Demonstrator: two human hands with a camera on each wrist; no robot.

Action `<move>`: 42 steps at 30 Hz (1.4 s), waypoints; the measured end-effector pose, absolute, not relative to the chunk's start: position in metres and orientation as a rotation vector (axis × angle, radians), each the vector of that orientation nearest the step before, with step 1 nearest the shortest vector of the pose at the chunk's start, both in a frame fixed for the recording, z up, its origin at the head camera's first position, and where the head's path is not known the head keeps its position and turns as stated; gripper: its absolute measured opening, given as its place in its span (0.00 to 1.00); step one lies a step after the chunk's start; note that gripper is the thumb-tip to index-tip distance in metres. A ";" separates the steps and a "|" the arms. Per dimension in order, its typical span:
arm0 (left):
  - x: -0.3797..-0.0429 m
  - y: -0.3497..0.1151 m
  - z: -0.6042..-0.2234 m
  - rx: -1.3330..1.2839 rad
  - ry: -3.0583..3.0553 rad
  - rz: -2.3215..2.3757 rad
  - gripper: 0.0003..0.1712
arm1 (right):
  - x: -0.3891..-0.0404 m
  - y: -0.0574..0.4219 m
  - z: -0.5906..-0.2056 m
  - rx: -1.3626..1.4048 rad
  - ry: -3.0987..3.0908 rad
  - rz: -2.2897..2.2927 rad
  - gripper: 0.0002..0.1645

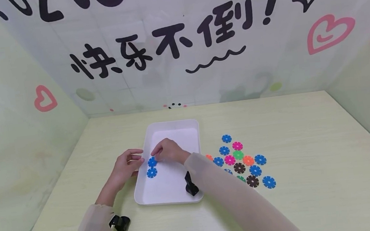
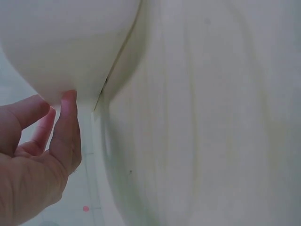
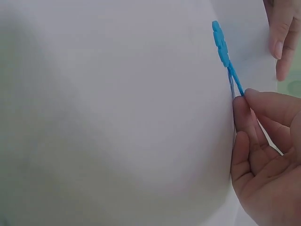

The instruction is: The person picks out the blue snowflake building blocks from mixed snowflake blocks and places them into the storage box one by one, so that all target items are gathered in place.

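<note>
A white tray (image 1: pixel 175 186) holds two blue notched plastic discs near its left side, one disc (image 1: pixel 152 172) just in front of the other disc (image 1: pixel 152 162). My right hand (image 1: pixel 169 151) reaches over the tray and pinches the farther disc between thumb and fingers. In the right wrist view that disc (image 3: pixel 236 81) stands out edge-on from the fingertips, and a second blue disc (image 3: pixel 220 43) lies against its end. At the tray's left rim my left hand (image 1: pixel 126 166) rests with loosely bent fingers; its fingertips touch the tray's outer wall (image 2: pixel 80 61) in the left wrist view.
Right of the tray, several notched discs lie spread on the wooden table (image 1: pixel 309 136): blue (image 1: pixel 268 182), pink (image 1: pixel 237 146), green (image 1: pixel 238 155), orange (image 1: pixel 248 160) and dark brown (image 1: pixel 252 181). My right sleeve covers part of them. Printed cloth walls (image 1: pixel 181 82) enclose the table.
</note>
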State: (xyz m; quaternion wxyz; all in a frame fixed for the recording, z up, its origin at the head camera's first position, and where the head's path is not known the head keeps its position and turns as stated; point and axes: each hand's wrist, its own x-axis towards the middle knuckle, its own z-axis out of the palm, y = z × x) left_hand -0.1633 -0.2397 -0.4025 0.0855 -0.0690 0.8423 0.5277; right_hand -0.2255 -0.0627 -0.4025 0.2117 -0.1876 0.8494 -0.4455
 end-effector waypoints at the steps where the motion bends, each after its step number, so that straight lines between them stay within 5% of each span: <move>1: -0.163 -0.240 -0.403 -0.206 2.510 1.577 0.23 | -0.226 -0.062 -0.402 -0.520 2.355 -1.243 0.08; 17: -0.164 -0.240 -0.405 -0.194 2.515 1.599 0.22 | -0.240 -0.035 -0.361 -0.733 2.330 -1.201 0.15; 28: -0.165 -0.242 -0.406 -0.181 2.530 1.585 0.22 | -0.259 0.029 -0.331 -0.814 2.406 -1.172 0.13; 42: -0.162 -0.240 -0.404 -0.181 2.535 1.575 0.22 | -0.268 0.122 -0.344 -0.610 2.519 -1.185 0.17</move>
